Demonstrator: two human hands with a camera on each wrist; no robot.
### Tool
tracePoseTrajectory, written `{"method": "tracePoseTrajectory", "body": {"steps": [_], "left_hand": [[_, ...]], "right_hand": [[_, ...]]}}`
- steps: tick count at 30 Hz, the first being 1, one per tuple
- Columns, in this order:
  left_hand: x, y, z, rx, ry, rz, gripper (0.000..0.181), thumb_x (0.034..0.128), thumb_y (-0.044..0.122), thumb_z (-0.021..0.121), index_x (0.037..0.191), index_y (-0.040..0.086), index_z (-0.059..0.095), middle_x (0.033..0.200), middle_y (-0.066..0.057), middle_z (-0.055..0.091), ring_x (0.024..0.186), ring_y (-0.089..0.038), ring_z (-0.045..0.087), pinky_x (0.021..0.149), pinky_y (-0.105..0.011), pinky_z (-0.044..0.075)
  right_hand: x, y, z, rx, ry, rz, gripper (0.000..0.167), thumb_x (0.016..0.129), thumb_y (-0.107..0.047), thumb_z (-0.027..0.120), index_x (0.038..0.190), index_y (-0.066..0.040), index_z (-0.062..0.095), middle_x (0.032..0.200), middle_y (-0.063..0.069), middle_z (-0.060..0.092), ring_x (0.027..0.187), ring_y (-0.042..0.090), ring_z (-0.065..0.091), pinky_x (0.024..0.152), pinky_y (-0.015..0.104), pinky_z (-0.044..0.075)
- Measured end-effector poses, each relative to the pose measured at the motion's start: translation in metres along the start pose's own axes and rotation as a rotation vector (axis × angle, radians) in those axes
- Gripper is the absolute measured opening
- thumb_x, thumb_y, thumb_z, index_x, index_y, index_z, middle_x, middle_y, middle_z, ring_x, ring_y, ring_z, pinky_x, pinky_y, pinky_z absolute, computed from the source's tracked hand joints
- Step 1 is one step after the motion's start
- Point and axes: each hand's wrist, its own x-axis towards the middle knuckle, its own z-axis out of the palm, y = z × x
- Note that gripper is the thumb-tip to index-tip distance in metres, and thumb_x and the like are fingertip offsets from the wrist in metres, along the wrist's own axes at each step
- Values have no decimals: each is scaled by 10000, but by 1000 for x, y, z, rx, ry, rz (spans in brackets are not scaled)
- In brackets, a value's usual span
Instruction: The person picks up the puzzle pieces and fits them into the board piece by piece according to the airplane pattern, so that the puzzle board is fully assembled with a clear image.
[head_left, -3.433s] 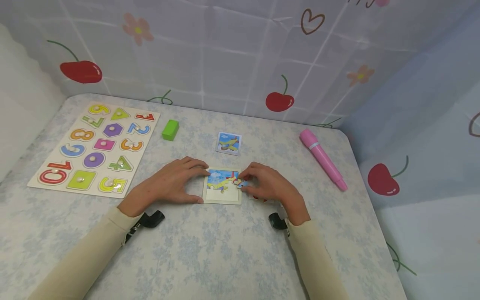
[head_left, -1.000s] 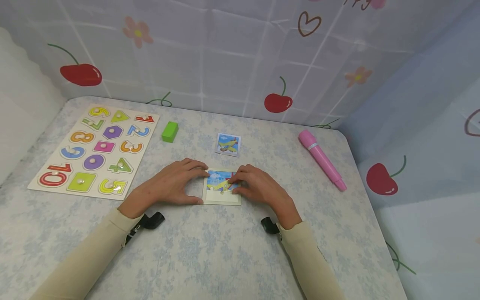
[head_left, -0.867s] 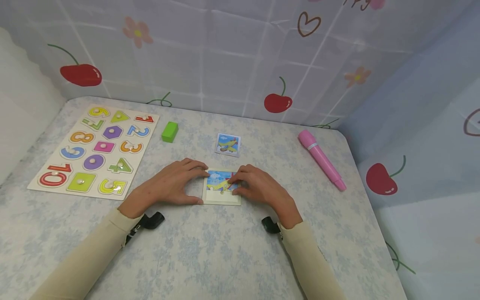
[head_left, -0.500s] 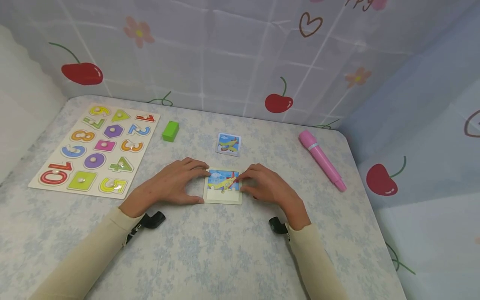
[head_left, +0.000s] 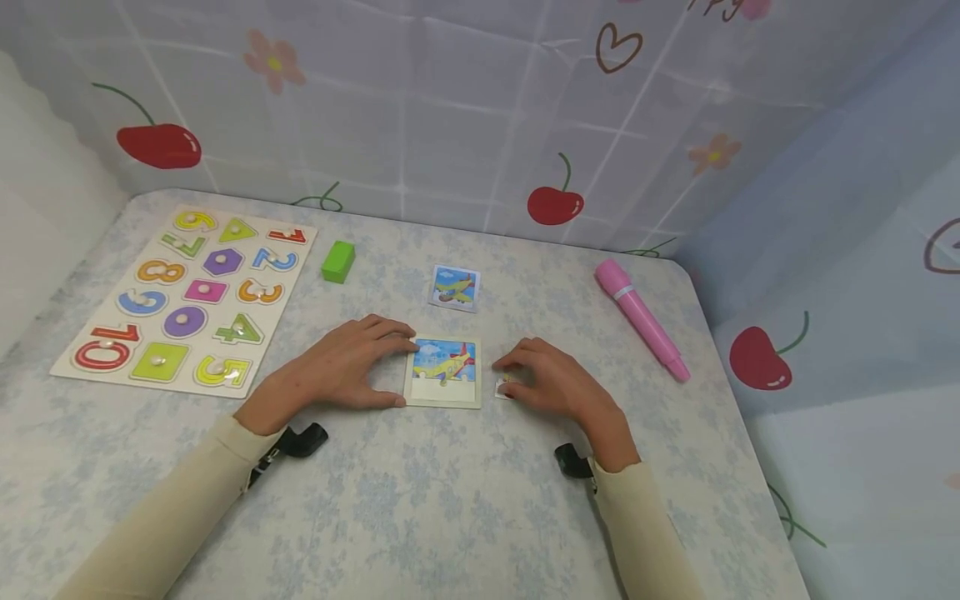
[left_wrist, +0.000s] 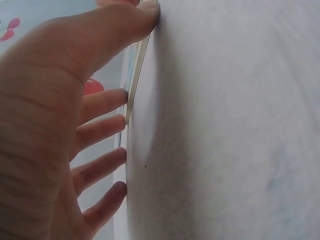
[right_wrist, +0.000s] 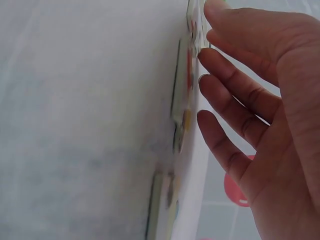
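The puzzle board (head_left: 442,393) lies flat near the middle of the surface (head_left: 420,508). Its top part shows a yellow plane in a blue sky, and the bottom strip is bare. The left hand (head_left: 337,367) is at its left side, with the thumb at the near corner and the fingers spread by the far one. That grip is loose, touching the edge but not wrapped round it.

Just right of the board is a small puzzle piece (head_left: 500,389), by the thumb and bent fingers of the right hand (head_left: 558,383). I can't tell if that grip pinches the piece or only touches it. The right wrist view shows more flat pieces (right_wrist: 179,85) under and beside the fingers. From above, the right hand gets in the way and hides them.

Past the board, well apart from it, sits a little card (head_left: 454,288) with a plane like the puzzle's. Left of the card is a green block (head_left: 338,262), then a big number board (head_left: 201,343) with bright shapes. Far to the right, a pink stick (head_left: 645,321) lies slanted. Behind everything hangs a cloth (head_left: 337,100) with cherries and flowers on it.
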Motion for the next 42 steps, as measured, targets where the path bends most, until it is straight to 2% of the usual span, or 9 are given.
{"method": "tracePoseTrajectory", "body": {"steps": [8, 21, 33, 42], "left_hand": [[0, -1, -1, 15, -6, -1, 767, 837, 585, 879, 1445, 162, 679, 1537, -35, 570, 1411, -298, 507, 1079, -558, 473], [0, 0, -2, 14, 3, 5, 769, 830, 580, 886, 1439, 156, 683, 1531, -43, 576, 1407, -305, 513, 1072, -559, 478], [0, -1, 0, 11, 2, 9, 764, 831, 576, 887, 1440, 162, 683, 1533, -36, 574, 1414, -297, 507, 1070, -559, 479], [1, -1, -1, 5, -1, 5, 770, 829, 579, 890, 1441, 158, 685, 1533, -38, 574, 1415, -301, 508, 1077, -558, 476]], "right_hand": [[-6, 1, 1, 21, 9, 12, 323, 914, -298, 892, 1199, -167, 812, 1163, -53, 688, 1088, 142, 619, 959, 390, 553], [-4, 1, 5, -10, 31, -35, 228, 895, -260, 898, 1083, -178, 798, 1123, -59, 667, 985, 116, 579, 858, 339, 536], [1, -10, 4, -57, 27, -37, 250, 903, -305, 888, 1100, -185, 793, 1148, -57, 694, 1065, 140, 610, 950, 379, 549], [14, -18, 3, -71, 16, -85, 250, 908, -312, 886, 1104, -189, 792, 1130, -74, 684, 1026, 108, 596, 938, 350, 543]]}}
